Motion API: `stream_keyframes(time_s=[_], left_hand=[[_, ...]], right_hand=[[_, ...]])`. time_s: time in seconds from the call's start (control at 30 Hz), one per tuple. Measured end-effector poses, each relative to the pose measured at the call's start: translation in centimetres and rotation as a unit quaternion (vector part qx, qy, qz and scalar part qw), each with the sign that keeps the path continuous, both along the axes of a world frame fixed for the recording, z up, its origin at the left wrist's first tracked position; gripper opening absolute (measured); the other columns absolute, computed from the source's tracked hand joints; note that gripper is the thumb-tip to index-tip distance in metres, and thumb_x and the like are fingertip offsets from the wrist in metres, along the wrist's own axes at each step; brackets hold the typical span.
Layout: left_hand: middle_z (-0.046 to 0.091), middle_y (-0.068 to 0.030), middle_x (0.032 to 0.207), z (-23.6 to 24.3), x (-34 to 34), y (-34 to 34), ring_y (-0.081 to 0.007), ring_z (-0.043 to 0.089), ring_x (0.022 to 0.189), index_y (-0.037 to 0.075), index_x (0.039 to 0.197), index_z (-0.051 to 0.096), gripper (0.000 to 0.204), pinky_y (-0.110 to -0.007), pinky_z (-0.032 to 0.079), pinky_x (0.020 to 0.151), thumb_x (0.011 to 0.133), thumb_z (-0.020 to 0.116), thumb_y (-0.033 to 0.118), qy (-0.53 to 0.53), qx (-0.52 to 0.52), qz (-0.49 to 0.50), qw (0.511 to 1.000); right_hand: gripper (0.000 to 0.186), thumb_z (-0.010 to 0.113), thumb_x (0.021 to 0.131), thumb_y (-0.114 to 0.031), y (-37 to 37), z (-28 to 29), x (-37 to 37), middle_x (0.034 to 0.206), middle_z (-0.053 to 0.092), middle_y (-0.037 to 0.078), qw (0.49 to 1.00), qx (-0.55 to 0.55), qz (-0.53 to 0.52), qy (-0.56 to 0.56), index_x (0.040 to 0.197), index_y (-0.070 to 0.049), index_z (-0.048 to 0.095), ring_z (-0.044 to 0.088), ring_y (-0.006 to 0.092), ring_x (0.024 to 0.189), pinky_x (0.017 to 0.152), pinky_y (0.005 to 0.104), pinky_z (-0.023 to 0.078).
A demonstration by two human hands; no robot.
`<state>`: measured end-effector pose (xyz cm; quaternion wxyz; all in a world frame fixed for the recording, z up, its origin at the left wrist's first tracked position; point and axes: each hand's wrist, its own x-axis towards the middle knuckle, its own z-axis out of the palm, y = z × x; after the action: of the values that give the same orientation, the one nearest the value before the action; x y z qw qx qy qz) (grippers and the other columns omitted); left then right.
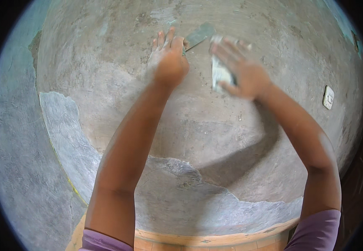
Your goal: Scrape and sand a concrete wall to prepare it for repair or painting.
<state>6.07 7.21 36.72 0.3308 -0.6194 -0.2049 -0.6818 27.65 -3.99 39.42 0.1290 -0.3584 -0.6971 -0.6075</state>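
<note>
Before me is a grey-brown plastered wall (pixel 181 125), and both my arms are raised to it. My left hand (pixel 169 58) is up against the wall with several fingers stretched out. Under its thumb side it holds a putty knife (pixel 202 34), whose flat blade points up and to the right. To the right of that blade, my right hand (pixel 244 69) presses a folded pale sheet (pixel 221 75) with printing on it against the wall. The right fingers lie over the sheet and are blurred. Whether the sheet is paper or sandpaper cannot be told.
A white switch or socket plate (pixel 328 97) is set in the wall at the right. Bluish-grey paint (pixel 206 209) with a ragged edge covers the lower part. At the left, another bluish wall (pixel 18 138) meets this one. Orange floor tiles (pixel 181 247) show below.
</note>
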Motion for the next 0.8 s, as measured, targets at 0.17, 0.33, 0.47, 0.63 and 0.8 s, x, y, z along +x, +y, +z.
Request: stream_keyframes(time_s=[0.17, 0.33, 0.47, 0.63, 0.8], left_hand=[[0.05, -0.0215, 0.14, 0.4, 1.4, -1.1, -0.0479, 0.043, 0.13, 0.008, 0.108, 0.056, 0.03, -0.052, 0.034, 0.109, 0.08, 0.052, 0.001, -0.002, -0.006, -0.022, 1.0], [0.048, -0.0196, 0.143, -0.2, 0.1, -0.3, -0.0465, 0.043, 0.13, 0.008, 0.11, 0.054, 0.029, -0.051, 0.034, 0.11, 0.081, 0.053, 0.004, 0.007, -0.023, 0.022, 0.999], [0.048, -0.0184, 0.143, 0.2, 0.3, 0.4, -0.0444, 0.044, 0.13, 0.007, 0.109, 0.054, 0.028, -0.049, 0.035, 0.11, 0.081, 0.054, 0.006, 0.011, 0.01, 0.018, 1.0], [0.051, -0.0181, 0.14, 0.0, -0.3, 0.8, -0.0411, 0.048, 0.128, 0.009, 0.107, 0.055, 0.027, -0.049, 0.038, 0.109, 0.08, 0.058, 0.007, 0.009, 0.019, 0.054, 0.998], [0.052, -0.0236, 0.138, 0.5, -0.5, 0.3, -0.0446, 0.047, 0.128, 0.01, 0.104, 0.057, 0.017, -0.052, 0.034, 0.111, 0.089, 0.055, 0.017, 0.062, 0.015, 0.036, 0.997]], right_hand=[[0.083, 0.047, 0.088, -0.055, 0.6, 3.8, 3.8, 0.158, 0.026, 0.009, 0.949, 0.245, -0.022, 0.198, 0.153, -0.008, 0.024, 0.022, 0.0287, 0.147, 0.119, 0.051, 0.017], [0.087, 0.049, 0.086, -0.058, -0.9, -2.3, 0.6, 0.159, 0.024, 0.011, 0.997, -0.049, -0.061, 0.0, 0.154, -0.012, 0.021, 0.02, 0.0292, 0.147, 0.12, 0.0501, 0.015], [0.082, 0.047, 0.089, -0.056, 0.0, 3.7, 4.0, 0.158, 0.025, 0.011, 0.994, 0.083, -0.023, 0.064, 0.154, -0.012, 0.022, 0.021, 0.0302, 0.147, 0.121, 0.0486, 0.013], [0.079, 0.048, 0.088, -0.054, -0.4, -2.2, 2.0, 0.158, 0.027, 0.01, 0.973, 0.155, -0.036, 0.168, 0.152, -0.011, 0.029, 0.02, 0.0297, 0.147, 0.12, 0.0481, 0.013], [0.081, 0.05, 0.086, -0.053, -2.9, 1.2, 6.0, 0.158, 0.026, 0.013, 0.991, 0.057, -0.058, 0.106, 0.15, -0.009, 0.032, 0.017, 0.0346, 0.147, 0.119, 0.0522, 0.012]])
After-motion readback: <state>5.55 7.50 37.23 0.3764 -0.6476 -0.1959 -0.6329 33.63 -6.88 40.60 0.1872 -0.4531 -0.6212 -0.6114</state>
